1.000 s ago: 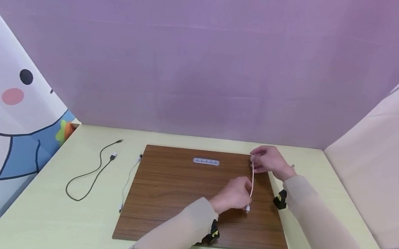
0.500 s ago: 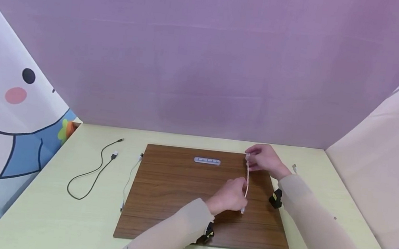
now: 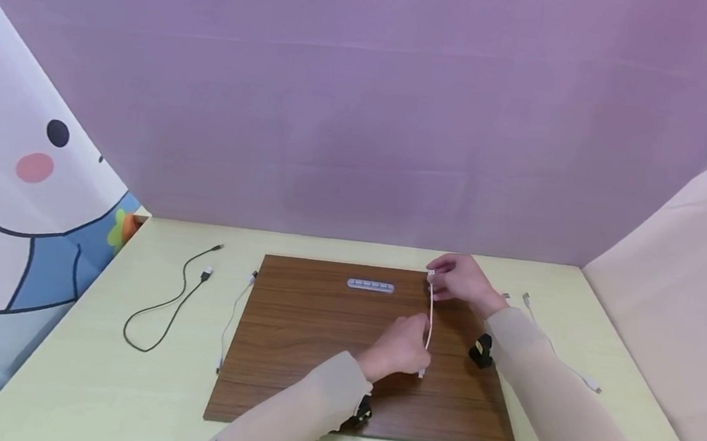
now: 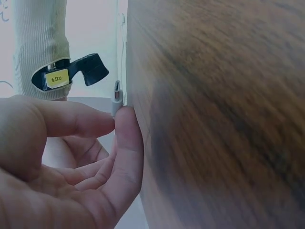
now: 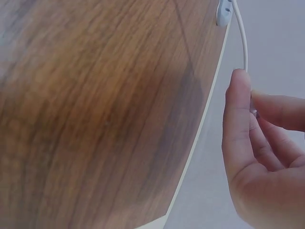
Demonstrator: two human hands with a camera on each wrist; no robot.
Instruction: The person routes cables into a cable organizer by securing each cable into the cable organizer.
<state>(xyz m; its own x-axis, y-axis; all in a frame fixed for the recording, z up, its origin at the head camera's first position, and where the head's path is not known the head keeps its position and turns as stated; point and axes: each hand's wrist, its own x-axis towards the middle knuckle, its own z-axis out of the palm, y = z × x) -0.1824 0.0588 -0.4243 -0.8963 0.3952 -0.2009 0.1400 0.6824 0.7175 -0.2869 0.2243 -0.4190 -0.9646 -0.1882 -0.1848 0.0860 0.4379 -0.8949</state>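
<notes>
A short white USB cable (image 3: 430, 315) is stretched over the right part of a brown wood-grain board (image 3: 313, 360). My left hand (image 3: 399, 344) pinches its near end between thumb and finger; in the left wrist view a USB-C plug (image 4: 117, 90) sticks out past the fingertips. My right hand (image 3: 460, 280) pinches the far end close to the board's back edge. In the right wrist view the white cord (image 5: 243, 38) runs up from those fingers, which mostly cover the plug. A pale cable organizer (image 3: 370, 285) with several slots lies on the board, left of the right hand.
On the table left of the board lie a looped black USB cable (image 3: 153, 311) and a short white cable (image 3: 231, 323) beside the board's edge. Another white cable (image 3: 571, 369) lies on the right, partly behind the right forearm. A purple cloth wall (image 3: 362, 142) stands behind the table.
Both hands have moved slightly left together, carrying the white cable with them. More of the cable on the right side of the table now shows past the right sleeve.
</notes>
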